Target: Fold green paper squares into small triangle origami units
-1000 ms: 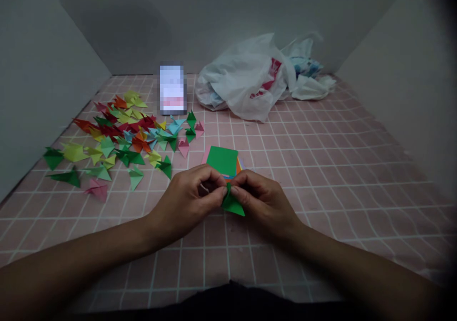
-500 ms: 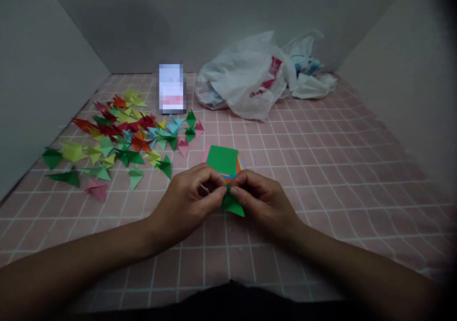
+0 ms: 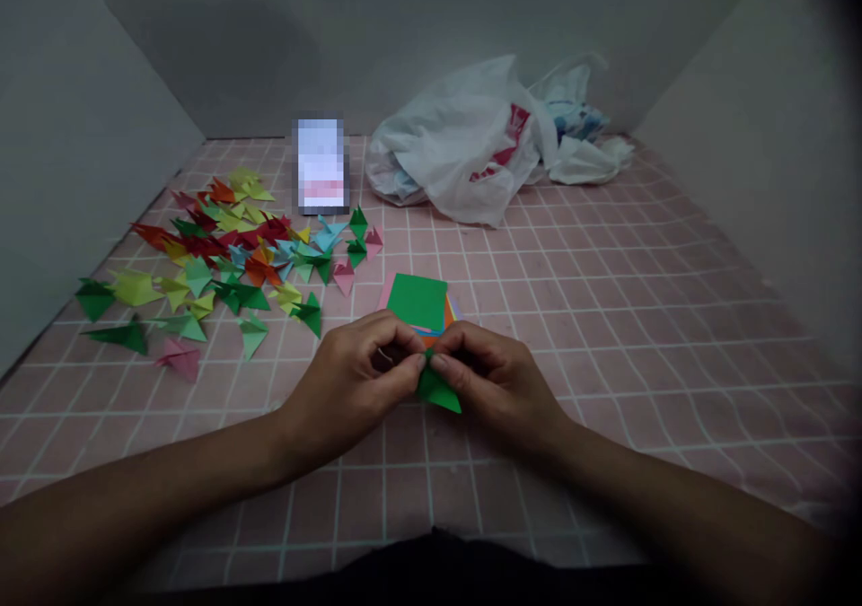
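Observation:
A folded piece of green origami paper [image 3: 441,394] is pinched between both hands, its pointed lower corner showing beneath the fingertips. My left hand [image 3: 373,364] grips its upper end from the left with thumb and forefinger. From the right, my right hand [image 3: 495,373] pinches the same end, the two thumbs almost touching. The folds at the pinched end are hidden by the fingers. Just beyond the hands lies a stack of square coloured paper [image 3: 418,301], green on top, with pink, orange, blue and other edges sticking out.
Many folded paper cranes [image 3: 259,265] in several colours are spread over the left of the pink checked cloth [image 3: 646,337]. Behind them a lit phone [image 3: 321,164] stands upright, its screen blurred. White plastic bags [image 3: 451,144] lie against the back wall, and walls rise on both sides.
Both hands keep their pinch on the green paper with barely any movement. The whole view has shifted very slightly.

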Motion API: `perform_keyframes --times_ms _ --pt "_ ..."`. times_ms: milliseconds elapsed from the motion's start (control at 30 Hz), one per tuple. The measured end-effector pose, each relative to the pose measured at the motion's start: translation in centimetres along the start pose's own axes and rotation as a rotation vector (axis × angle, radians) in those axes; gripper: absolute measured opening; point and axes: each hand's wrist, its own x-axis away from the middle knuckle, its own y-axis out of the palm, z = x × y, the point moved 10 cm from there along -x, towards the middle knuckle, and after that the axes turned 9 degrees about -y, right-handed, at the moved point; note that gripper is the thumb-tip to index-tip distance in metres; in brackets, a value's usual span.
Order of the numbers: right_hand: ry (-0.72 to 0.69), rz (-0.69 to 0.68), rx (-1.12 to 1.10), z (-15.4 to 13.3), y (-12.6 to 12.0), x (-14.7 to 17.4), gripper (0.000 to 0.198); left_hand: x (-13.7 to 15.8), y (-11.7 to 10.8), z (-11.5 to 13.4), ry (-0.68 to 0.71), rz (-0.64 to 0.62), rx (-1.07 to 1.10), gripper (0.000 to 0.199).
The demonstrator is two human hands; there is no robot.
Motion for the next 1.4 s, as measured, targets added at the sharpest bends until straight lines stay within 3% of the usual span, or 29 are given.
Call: perform_keyframes --times_ms 567,1200,1400 --pt "-0.065 -0.015 0.014 -0.6 0.1 -0.3 0.015 -0.3 0.3 -1.2 -0.189 -0.103 0.15 0.009" --pt "-0.02 0.003 -0.021 -0.1 -0.1 -0.3 0.015 -0.3 0.5 -1.3 -0.196 -0.133 0.161 0.005" --pt "-0.02 0.01 -0.032 -0.1 -0.3 -0.3 0.015 -0.5 0.5 -1.8 -0.228 -0.192 0.223 0.012"
